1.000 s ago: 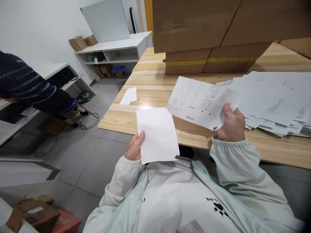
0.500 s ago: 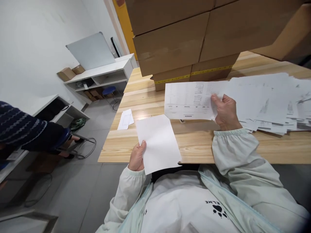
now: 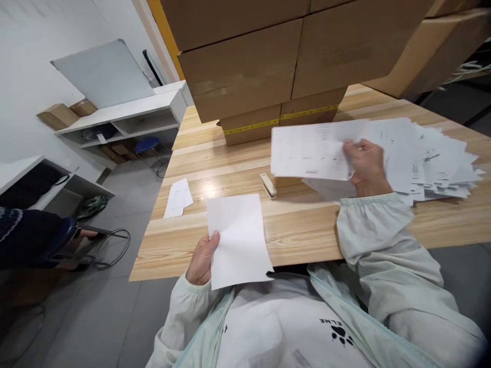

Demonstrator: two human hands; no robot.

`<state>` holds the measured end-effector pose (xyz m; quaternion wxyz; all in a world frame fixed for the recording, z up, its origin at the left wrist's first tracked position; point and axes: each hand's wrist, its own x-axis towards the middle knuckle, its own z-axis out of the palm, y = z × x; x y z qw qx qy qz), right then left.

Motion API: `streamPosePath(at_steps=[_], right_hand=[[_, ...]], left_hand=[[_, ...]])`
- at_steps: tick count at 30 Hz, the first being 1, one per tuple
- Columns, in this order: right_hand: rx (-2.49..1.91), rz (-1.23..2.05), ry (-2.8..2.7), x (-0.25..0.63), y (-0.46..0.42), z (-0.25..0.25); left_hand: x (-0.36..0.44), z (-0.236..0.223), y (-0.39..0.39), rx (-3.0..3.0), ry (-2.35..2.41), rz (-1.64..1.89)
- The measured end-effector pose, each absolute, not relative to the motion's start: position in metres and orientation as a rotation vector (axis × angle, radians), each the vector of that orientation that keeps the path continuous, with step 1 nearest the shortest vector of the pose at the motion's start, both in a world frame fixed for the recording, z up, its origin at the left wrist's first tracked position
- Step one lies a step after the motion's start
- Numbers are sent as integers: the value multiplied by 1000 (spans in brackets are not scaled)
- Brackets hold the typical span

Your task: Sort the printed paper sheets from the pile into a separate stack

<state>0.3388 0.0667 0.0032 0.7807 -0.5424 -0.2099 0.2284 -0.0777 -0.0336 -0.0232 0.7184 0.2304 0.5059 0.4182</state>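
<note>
Printed sheet: light, limp, probably slippery, easily creased; best pinched near an edge | lies extending leftward from right hand, thumb and fingers clamped on its right end, above tabletop | left hand pinches blank sheet at its left edge | stapler between both sheets

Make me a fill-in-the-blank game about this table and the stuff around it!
The left hand holds a white sheet of ____.
The strip across the lower boxes is ____.
The far stool has a ____ seat.
The tool for fastening pages together on the table is a ____.
Missing words: paper; yellow; blue; stapler.
</note>
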Motion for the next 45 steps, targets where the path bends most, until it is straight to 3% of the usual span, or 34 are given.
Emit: streamPosePath(at_steps=[6, 10, 15, 26, 29, 32, 35, 37, 45], right_hand=[[-1247, -177, -1042, 315, 38, 46], [-828, -50, -2020, 253, 2, 16], [-484, -164, -2358, 235, -20, -20], [-263, -85, -2369, 219, -47, -24], [-489, 11, -2072, 228, -58, -14], [-896, 286, -1582, 244, -62, -11], [-922, 788, -1469, 247, -59, -15], [-895, 950, -1425, 240, -54, -20], [-964, 595, -1311, 218, -42, -22]], left_hand=[[-36, -13, -43, 431, 1116, 1188], [14, -9, -39, 371, 1017, 1304], [43, -7, -40, 249, 955, 1390], [41, -3, -75, 554, 1038, 1535], [18, -5, -82, 801, 1117, 1526], [-3, -2, -78, 1085, 1072, 1442], [-8, 3, -64, 1338, 900, 1299], [-5, 4, -54, 1430, 800, 1249], [-2, 4, -37, 1391, 856, 1429]])
